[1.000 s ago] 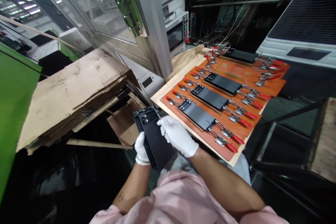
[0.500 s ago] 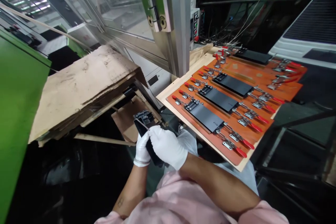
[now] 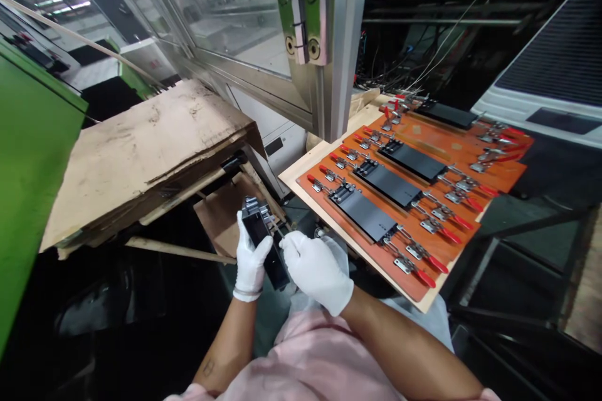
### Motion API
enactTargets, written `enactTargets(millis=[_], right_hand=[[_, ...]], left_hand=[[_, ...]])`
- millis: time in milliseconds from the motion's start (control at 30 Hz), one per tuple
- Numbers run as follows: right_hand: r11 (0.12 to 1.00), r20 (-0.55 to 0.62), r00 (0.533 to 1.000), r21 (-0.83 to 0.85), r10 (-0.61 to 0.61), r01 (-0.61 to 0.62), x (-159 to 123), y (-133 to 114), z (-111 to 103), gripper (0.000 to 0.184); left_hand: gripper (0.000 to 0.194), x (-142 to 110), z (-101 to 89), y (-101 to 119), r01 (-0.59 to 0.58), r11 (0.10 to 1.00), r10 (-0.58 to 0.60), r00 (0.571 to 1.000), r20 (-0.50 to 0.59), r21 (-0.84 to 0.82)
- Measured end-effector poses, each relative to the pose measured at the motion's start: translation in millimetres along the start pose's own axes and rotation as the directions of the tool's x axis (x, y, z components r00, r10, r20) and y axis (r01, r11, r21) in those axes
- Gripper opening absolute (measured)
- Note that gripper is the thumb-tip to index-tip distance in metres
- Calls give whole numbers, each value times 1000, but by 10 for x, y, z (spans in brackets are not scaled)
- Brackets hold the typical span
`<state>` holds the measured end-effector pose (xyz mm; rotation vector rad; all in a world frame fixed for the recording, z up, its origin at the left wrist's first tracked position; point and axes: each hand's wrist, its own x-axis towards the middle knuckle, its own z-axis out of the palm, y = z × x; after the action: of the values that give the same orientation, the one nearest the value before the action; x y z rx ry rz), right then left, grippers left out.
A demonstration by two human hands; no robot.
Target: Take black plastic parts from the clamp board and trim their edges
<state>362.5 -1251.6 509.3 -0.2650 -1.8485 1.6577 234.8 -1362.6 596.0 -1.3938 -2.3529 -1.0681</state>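
Note:
My left hand (image 3: pixel 250 257), in a white glove, grips a narrow black plate (image 3: pixel 264 247) upright, with metal fittings (image 3: pixel 251 208) at its far end. My right hand (image 3: pixel 317 272), also gloved, sits just to the right of the plate. Its fingertips pinch a thin metal tool (image 3: pixel 276 229) against the plate's upper part. To the right lies an orange fixture board (image 3: pixel 423 128) on a pale wooden base (image 3: pixel 301 188). Several similar black plates (image 3: pixel 364 216) are held on it by steel toggle clamps (image 3: pixel 435 225) with red handles.
Stacked, worn cardboard (image 3: pixel 141 163) sits to the left, above a green machine panel (image 3: pixel 32 169). An aluminium-framed glass door with a hinge (image 3: pixel 301 12) stands behind. Loose wires (image 3: pixel 404 69) hang at the back, and a dark metal frame (image 3: pixel 512 263) lies lower right.
The black plate has turned from a wide face toward me to a narrower, more upright view. My right hand has shifted right, and the board appears slightly moved as my head turned.

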Motion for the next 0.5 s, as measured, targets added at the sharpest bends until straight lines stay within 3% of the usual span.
enactTargets(millis=[167,200,267,367,433,500], right_hand=[[978,6,998,197,-68,66,-24,42,-11,29],[984,16,997,163,-72,68,-18,63,-18,30],[996,59,996,-58,-70,74,4,139,-30,31],[939,102,995,-341,-14,48,39,312,-29,33],[961,66,997,-272,-36,53,32,407,-23,35],[979,-10,989,-149,-145,142,-8,438,-17,35]], left_hand=[[104,20,-132,-96,-96,971,104,994,-22,218],[103,14,-166,-118,-119,950,133,991,-28,289],[102,-4,-224,-133,-145,909,171,985,-32,390],[107,-31,-255,-59,-95,939,115,993,-39,331],[108,-46,-233,34,-33,966,37,999,-11,258],[105,-61,-192,120,11,970,-29,997,72,242]])
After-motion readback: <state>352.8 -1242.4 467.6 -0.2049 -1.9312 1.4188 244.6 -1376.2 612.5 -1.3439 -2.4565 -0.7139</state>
